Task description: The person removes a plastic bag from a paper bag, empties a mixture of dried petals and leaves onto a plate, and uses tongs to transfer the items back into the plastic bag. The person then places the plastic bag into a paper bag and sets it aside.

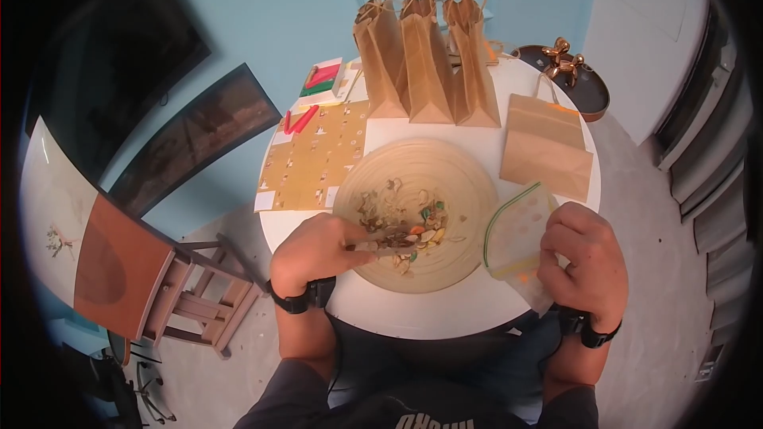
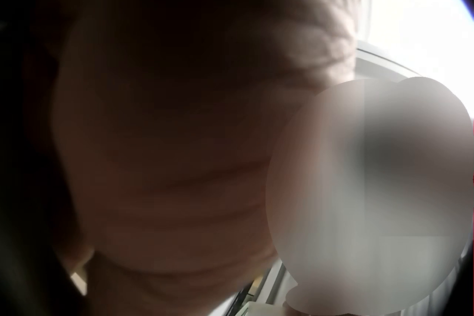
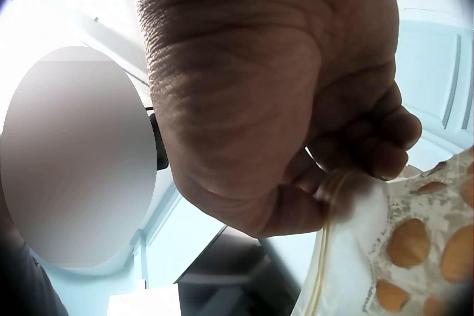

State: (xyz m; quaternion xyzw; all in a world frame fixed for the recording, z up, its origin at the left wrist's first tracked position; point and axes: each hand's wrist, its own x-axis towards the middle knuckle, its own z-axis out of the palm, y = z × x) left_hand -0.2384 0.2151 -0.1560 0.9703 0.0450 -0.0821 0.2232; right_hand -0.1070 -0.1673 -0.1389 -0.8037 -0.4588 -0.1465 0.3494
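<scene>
My left hand (image 1: 318, 248) reaches over the near left rim of a round beige plate (image 1: 469, 183). It grips a slim two-armed tool that looks like tongs (image 1: 388, 252), whose tips are among small mixed pieces (image 1: 429, 235) in tan, white, green and orange. Right of the plate, my right hand (image 1: 586, 258) pinches the edge of a clear zip bag (image 1: 513, 226) with a green seal. In the right wrist view, thumb and fingertips meet at the seal of the bag (image 3: 407, 242), which has orange-brown spots. The palm fills the left wrist view, hiding the tool.
Three brown paper bags (image 1: 425, 71) stand at the back of the white round table (image 1: 389, 318). Another paper bag (image 1: 548, 147) sits at the right. Patterned yellow sheets (image 1: 318, 159), pink-red sticks (image 1: 302, 121) and a small box (image 1: 322, 79) lie at the left.
</scene>
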